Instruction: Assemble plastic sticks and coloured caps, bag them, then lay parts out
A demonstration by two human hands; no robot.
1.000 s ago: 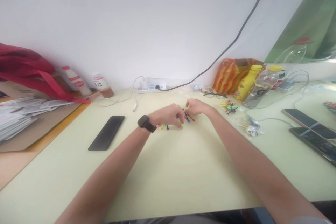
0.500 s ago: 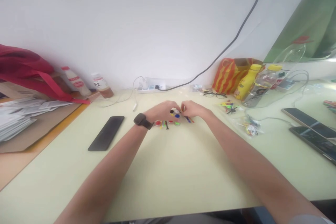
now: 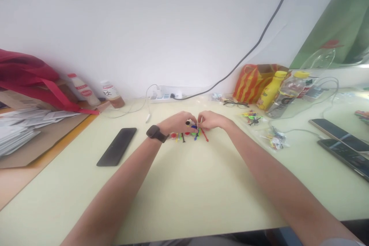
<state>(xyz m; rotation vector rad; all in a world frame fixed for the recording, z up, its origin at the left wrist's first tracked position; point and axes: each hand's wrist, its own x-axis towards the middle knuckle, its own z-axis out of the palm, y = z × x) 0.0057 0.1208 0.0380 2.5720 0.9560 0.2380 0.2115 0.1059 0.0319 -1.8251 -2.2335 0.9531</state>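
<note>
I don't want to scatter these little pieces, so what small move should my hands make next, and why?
Perhaps lift the right hand slightly before sliding anything: it nearly meets the left hand over the small coloured pieces, and the red stick and blue stick jut out close by, so a sideways sweep could drag them.

Too blurred to read: dark characters (image 3: 107,91) on the white-capped bottle (image 3: 112,95), markings (image 3: 86,92) on the red-capped bottle (image 3: 83,88) and on the clear yellow-capped bottle (image 3: 288,94).
</note>
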